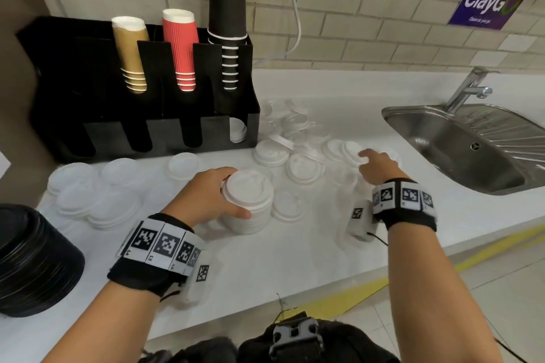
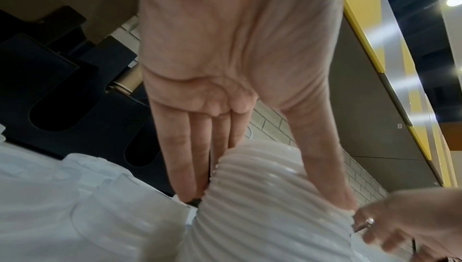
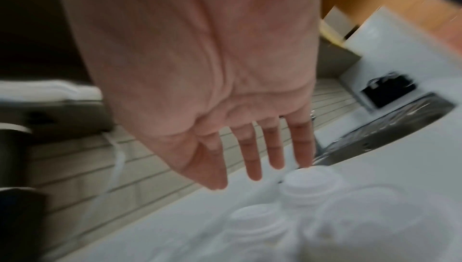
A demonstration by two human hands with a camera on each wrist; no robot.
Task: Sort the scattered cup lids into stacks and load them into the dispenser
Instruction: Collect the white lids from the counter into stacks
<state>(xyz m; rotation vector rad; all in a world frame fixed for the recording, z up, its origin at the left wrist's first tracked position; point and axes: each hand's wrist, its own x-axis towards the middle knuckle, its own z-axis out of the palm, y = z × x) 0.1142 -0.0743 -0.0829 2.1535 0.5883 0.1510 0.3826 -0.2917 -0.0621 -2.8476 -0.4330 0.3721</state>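
Note:
My left hand [image 1: 236, 194] grips a tall stack of white lids [image 1: 247, 200] standing on the white counter [image 1: 295, 268], thumb on the near side and fingers on the far side. In the left wrist view the left hand [image 2: 267, 201] clamps the ribbed stack [image 2: 262, 230]. My right hand [image 1: 364, 160] reaches over loose white lids [image 1: 302, 169], with spread straight fingers [image 3: 253, 159] just above a lid [image 3: 308, 185] and nothing held. The black dispenser [image 1: 141, 132] stands at the back left. Its rightmost lower slot holds white lids [image 1: 237, 130].
Low stacks of clear lids [image 1: 112, 209] lie left of my left hand. A pile of black lids [image 1: 35, 259] sits at the near left edge. Paper cups [image 1: 180, 47] fill the dispenser's upper slots. A steel sink [image 1: 472, 144] with a tap [image 1: 469, 88] is on the right.

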